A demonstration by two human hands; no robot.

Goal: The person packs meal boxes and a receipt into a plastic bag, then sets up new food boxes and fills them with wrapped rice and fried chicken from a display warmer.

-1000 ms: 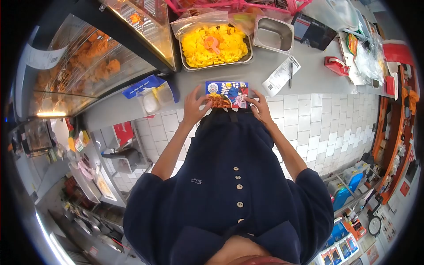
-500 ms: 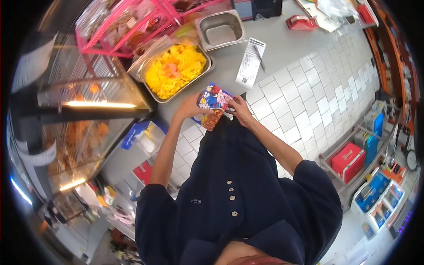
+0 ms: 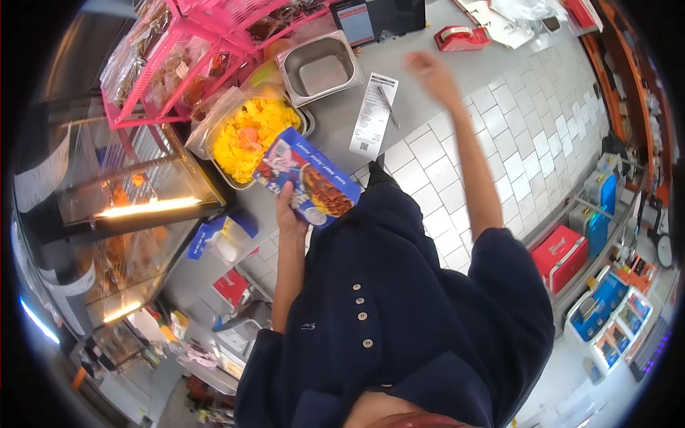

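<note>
My left hand [image 3: 287, 210] is closed on the lower left edge of a blue printed food packet [image 3: 314, 178] with pictures of a meal on its face. The packet is tilted and overlaps the near corner of a metal tray of yellow rice [image 3: 250, 135], which has a pinkish piece on top. Out over the counter at the upper right, my right hand [image 3: 428, 69] is blurred by motion, so its fingers do not show clearly. Closest to it is a red tape dispenser [image 3: 462, 39], apart from the fingers. A printed paper slip [image 3: 367, 118] with a pen [image 3: 389, 105] on it lies below.
An empty steel pan [image 3: 320, 68] stands beside the rice. Pink baskets [image 3: 178, 64] with bagged goods are at the upper left. A lit glass food display case [image 3: 135, 207] borders the left side. Another blue packet [image 3: 207, 239] lies by it. Red and blue cases [image 3: 560, 257] stand at right.
My right hand has let go of the packet and swung up and away over the counter. The packet, in my left hand, now shows its broad face and sits nearer the rice.
</note>
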